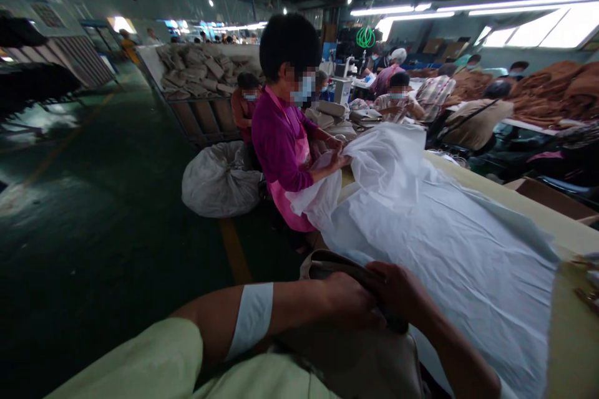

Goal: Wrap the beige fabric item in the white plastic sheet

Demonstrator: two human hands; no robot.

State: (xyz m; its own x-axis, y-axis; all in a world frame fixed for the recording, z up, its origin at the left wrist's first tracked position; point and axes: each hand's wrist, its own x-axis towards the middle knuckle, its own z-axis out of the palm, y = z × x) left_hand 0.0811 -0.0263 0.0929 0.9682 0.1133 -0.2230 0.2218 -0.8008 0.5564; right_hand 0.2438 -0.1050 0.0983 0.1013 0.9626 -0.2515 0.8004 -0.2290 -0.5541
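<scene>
A taupe handbag (360, 355) leans against my body at the lower middle, its top edge turned up towards the table. My left hand (350, 302) reaches across the bag and is closed around its upper part near the opening. Beside it, my right hand (397, 290) grips the rim or strap from the other side; some fingertips are hidden behind the dark edge. The two hands are close together. Just beyond them, a white sheet (468, 249) of thin, wrinkled material covers much of the table.
A co-worker (281, 131) in a purple top and pink apron handles the far end of the sheet. Behind stand a tied white sack (219, 181) and a bin (201, 121) heaped with beige pieces. Brown material (543, 93) is piled at the right, near seated people.
</scene>
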